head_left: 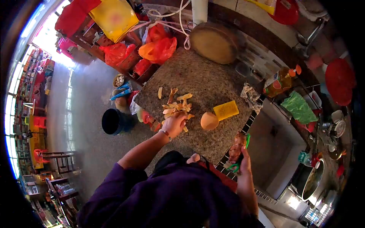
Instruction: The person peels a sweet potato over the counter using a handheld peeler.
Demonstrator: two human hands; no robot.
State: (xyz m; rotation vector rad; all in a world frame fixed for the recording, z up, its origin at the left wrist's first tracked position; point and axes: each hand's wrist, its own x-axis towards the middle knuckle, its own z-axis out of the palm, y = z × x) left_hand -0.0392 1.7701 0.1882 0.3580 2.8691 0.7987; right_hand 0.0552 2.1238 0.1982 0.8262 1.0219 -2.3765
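My left hand (pixel 175 124) is down on the counter at the near edge of a heap of pale and brown peelings (pixel 173 108). Its fingers are curled and pressed together on some of them. To its right, a round tan ball-shaped thing (pixel 209 121) sits beside a yellow sponge (pixel 226 110). Over the edge between counter and sink, my right hand (pixel 245 159) grips a lumpy reddish-brown tuber (pixel 237 146). Bright green parts of a tool show at both ends of the tuber; its kind I cannot make out.
The speckled counter (pixel 213 83) adjoins a sink (pixel 272 148) at right. A round board (pixel 213 42) leans at the back. Crumpled plastic (pixel 249 97), an oil bottle (pixel 277 82) and a green cloth (pixel 299 107) lie near the sink. A dark bucket (pixel 112 121) stands left on the floor.
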